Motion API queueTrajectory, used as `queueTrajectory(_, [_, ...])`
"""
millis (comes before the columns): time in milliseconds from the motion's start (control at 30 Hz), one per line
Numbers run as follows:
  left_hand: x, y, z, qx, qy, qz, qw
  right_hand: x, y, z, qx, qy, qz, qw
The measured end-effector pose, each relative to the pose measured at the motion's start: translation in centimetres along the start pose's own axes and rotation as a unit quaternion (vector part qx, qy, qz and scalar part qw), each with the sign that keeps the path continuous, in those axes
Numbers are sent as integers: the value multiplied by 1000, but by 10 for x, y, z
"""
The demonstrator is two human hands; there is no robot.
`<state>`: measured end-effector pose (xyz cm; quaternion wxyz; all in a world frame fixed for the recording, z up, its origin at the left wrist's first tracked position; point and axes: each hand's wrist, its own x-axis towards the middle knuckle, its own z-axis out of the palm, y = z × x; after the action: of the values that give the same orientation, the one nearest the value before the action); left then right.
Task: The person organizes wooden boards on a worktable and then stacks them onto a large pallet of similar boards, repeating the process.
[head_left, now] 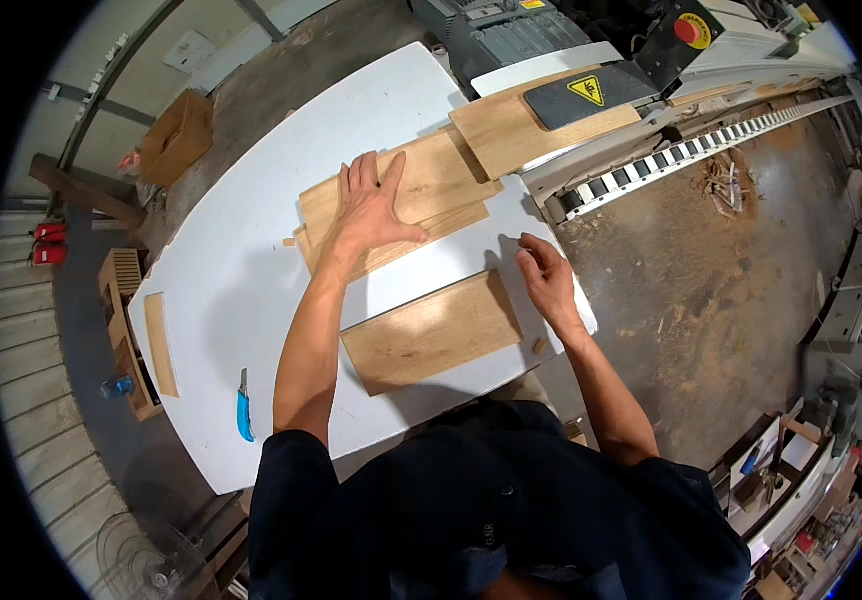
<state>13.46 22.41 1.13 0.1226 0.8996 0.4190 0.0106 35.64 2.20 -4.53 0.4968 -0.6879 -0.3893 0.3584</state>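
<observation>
Dark fabric of the wearer's shirt (491, 490) fills the lower middle of the head view; beyond it, a wood-grain board (431, 335) lies near the close edge of a white table (241, 270), with a small wooden offcut (539, 346) just beside its right end. Farther in, the left hand (371, 210) lies spread on overlapping wood-grain planks (441, 180), palm down, thumb and fingers wide apart, gripped around nothing; that hand and its forearm hide part of the planks' left end. Over the table's right side, the right hand (548, 285) is loosely curled; whether it holds anything small, I cannot tell.

Past the planks, another wood-grain panel (501, 130) sits partly under a black guard (591, 97) bearing a yellow warning triangle; a red emergency-stop button (689, 33) and a grey motor (526, 55) stand behind; a roller track (701, 145) runs off to the right, above wood scraps (726, 187) on the floor. Leftward on the table lie a blue utility knife (244, 412) and a narrow wooden strip (161, 345); a cardboard box (178, 135) stands beyond.
</observation>
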Motion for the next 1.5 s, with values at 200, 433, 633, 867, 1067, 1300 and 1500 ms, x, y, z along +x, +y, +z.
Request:
queueTrajectory(200, [-97,76,37,-16,34,-36,999,-21,6,-18,19,10,3,1000])
queueTrajectory(433, [-134,89,59,-92,21,8,995,-19,16,-14,-67,-5,-84,994])
queueTrajectory(633, [-18,-8,12,20,45,-37,998,-30,5,-5,-91,-8,-42,995])
queueTrajectory(867, [-58,-12,9,-19,28,-41,999,-55,9,-2,-51,23,20,998])
queueTrajectory(1067, [-154,6,28,-51,12,-61,997,-61,18,5,-73,43,12,996])
queueTrajectory(1300, [-200,74,51,-93,73,15,993,-92,-27,23,-181,-13,-226,957])
queueTrajectory(1500, [-193,82,76,-80,112,62,989,-74,-9,67,-375,-155,-333,851])
